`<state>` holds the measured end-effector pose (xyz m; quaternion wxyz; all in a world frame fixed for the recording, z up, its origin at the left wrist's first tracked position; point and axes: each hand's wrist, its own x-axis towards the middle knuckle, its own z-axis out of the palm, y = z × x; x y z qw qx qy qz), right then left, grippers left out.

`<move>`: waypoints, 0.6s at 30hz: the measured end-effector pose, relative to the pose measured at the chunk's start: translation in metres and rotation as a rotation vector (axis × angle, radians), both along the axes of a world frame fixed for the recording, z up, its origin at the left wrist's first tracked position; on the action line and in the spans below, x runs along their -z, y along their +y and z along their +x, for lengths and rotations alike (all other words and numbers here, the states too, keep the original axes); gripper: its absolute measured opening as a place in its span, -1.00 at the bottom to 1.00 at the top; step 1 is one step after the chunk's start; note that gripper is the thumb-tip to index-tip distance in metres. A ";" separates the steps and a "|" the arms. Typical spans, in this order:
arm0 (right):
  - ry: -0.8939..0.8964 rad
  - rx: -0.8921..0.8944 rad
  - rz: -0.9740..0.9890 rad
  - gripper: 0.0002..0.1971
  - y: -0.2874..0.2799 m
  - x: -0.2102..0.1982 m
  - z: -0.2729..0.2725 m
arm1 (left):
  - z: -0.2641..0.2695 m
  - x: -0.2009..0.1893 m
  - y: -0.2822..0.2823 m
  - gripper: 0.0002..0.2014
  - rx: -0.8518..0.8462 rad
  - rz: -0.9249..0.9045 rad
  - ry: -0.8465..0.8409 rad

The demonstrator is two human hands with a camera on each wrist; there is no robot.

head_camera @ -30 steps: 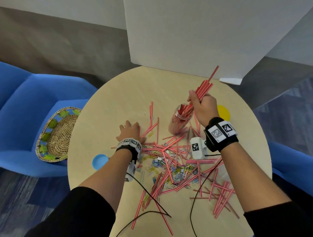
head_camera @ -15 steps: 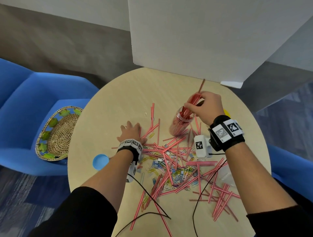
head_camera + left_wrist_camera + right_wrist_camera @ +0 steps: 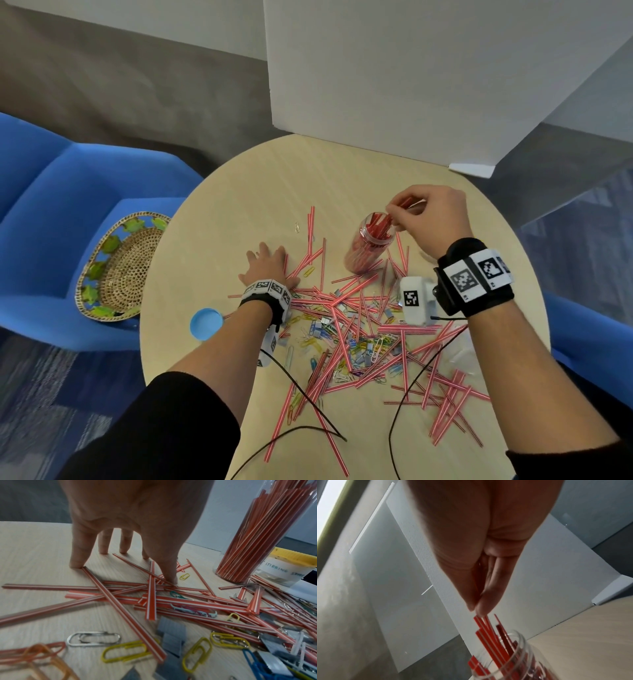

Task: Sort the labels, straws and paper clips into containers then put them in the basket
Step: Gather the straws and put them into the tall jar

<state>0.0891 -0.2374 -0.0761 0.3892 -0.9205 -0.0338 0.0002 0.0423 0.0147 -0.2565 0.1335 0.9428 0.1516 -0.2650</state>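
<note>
My right hand [image 3: 433, 219] pinches straws [image 3: 485, 628] over the jar [image 3: 371, 241] so they drop in, left hand [image 3: 265, 265] spread flat beside it for balance.

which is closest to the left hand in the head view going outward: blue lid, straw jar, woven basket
From the left hand:
1. Blue lid, on the table just to its near left.
2. Straw jar, upright to its right, under the right hand.
3. Woven basket, farthest, off the table on the blue chair.

Black sleeves [image 3: 164, 425], tagged black wristbands [image 3: 476, 277]
</note>
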 end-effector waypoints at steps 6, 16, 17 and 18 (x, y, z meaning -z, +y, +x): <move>0.125 -0.160 -0.355 -0.96 0.015 0.011 0.005 | 0.001 0.000 -0.001 -0.27 0.018 0.025 0.001; 0.093 -0.154 -0.318 -0.90 0.014 0.008 0.002 | 0.001 0.001 -0.001 -0.27 0.010 0.026 -0.008; 0.118 -0.185 -0.376 -0.89 0.018 0.012 0.002 | 0.000 0.001 -0.001 -0.27 0.010 0.023 -0.009; 0.138 -0.210 -0.427 -0.86 0.021 0.015 0.001 | 0.000 0.001 -0.001 -0.27 0.010 0.016 -0.013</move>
